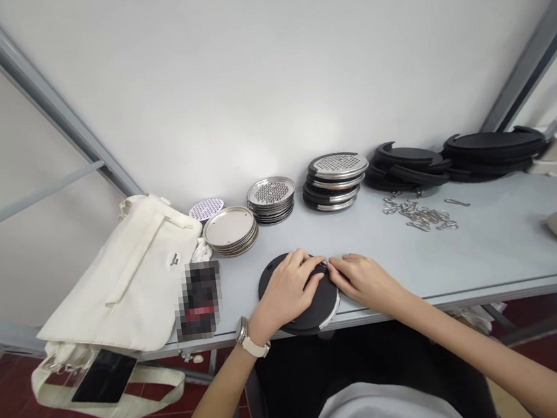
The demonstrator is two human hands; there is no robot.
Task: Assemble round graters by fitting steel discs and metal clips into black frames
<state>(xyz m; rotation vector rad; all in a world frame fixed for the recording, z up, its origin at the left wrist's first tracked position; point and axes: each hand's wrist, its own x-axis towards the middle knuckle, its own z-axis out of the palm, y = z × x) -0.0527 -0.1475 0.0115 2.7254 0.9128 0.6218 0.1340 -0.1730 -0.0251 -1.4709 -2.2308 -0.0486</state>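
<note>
While our left hand [294,284] grips a black disc [320,306], our right hand [359,277] pinches a metal piece [324,264]; many clips [422,214] lie unattached.

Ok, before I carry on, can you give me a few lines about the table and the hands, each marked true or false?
1. The left hand rests on the black disc. True.
2. The watch is on the right wrist. False: it is on the left wrist.
3. The right hand has its fingers at the disc's edge, near the left fingertips. True.
4. The white bag lies at the right end of the table. False: it lies at the left end.
5. The pile of small metal clips sits on top of the black disc. False: the pile lies on the table, farther back and to the right.
</note>
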